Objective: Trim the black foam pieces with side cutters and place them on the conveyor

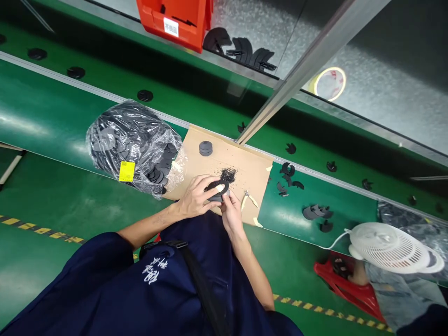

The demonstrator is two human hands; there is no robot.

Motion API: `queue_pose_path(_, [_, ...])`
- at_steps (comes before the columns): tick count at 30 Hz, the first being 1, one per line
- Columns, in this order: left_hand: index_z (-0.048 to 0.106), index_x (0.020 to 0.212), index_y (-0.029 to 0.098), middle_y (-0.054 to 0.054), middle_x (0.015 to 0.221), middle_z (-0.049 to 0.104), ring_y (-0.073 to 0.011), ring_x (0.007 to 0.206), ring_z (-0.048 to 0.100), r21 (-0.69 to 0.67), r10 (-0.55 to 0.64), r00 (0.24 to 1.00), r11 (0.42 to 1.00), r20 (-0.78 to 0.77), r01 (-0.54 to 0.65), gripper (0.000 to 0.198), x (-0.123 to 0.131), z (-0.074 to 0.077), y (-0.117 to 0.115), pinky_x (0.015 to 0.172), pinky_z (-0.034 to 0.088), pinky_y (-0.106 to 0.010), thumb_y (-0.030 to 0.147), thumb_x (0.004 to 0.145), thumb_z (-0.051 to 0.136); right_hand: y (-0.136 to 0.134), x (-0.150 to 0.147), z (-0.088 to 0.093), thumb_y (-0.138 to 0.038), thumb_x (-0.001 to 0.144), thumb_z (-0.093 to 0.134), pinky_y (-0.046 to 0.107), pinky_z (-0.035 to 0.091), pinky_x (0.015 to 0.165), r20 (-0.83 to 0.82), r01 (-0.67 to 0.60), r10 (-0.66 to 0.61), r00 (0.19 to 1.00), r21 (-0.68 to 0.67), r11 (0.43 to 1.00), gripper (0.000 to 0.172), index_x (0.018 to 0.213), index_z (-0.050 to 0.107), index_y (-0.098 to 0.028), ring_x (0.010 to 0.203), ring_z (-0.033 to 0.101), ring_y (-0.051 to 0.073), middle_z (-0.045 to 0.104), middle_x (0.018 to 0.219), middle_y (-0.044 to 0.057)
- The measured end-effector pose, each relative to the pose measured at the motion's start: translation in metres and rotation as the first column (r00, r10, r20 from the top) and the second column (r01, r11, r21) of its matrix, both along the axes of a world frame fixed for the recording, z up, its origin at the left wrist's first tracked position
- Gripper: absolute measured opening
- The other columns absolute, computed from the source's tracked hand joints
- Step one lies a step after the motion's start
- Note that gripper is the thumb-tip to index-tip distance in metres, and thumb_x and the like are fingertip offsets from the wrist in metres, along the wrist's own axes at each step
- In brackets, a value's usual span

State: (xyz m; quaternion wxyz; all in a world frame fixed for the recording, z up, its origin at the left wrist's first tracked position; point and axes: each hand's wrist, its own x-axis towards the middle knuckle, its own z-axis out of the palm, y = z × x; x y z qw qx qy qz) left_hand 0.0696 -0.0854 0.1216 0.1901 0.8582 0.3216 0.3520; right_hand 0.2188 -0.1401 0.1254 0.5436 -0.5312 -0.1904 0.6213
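Note:
A round black part [217,188], ring-like on top with a greyish edge below, is held over the front of a cardboard sheet [199,175]. My left hand [198,196] is closed around its left side. My right hand [231,211] grips its right side, with the thumb against the rim. Black scraps [228,175] lie heaped just behind the part. To the right on the cardboard rest nippers [249,199] with pale yellow handles, their jaws pointing away from me. A small stack of dark grey discs [206,148] stands farther back.
Left of the cardboard lies a clear plastic bag [131,140] of dark discs. Several black parts [317,212] sit on the right. Behind runs a green belt [196,100] carrying spaced parts, crossed by a metal post [297,79]. A white fan [392,247] stands beside another person.

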Motion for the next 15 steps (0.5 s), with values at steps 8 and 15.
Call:
queue_pose_path(8, [0.066, 0.128, 0.021, -0.014, 0.130, 0.066, -0.0264, 0.125, 0.062, -0.222, -0.026, 0.989, 0.973, 0.148, 0.059, 0.031, 0.002, 0.005, 0.000, 0.107, 0.055, -0.049, 0.029, 0.099, 0.060, -0.002, 0.006, 0.011, -0.056, 0.077, 0.081, 0.030, 0.064, 0.067, 0.038, -0.049, 0.048, 0.998, 0.021, 0.999, 0.037, 0.099, 0.078, -0.026, 0.076, 0.066, 0.014, 0.074, 0.096, 0.001])
queue_pose_path(15, [0.065, 0.124, 0.019, -0.015, 0.131, 0.063, -0.0261, 0.126, 0.062, -0.198, 0.009, 0.983, 0.980, 0.184, 0.029, 0.029, -0.010, 0.006, -0.002, 0.106, 0.057, -0.047, 0.021, 0.096, 0.063, -0.004, 0.005, 0.008, -0.056, 0.074, 0.082, 0.030, 0.065, 0.066, 0.040, -0.066, 0.067, 0.997, -0.019, 0.998, 0.040, 0.099, 0.079, -0.025, 0.072, 0.065, 0.014, 0.073, 0.090, 0.000])
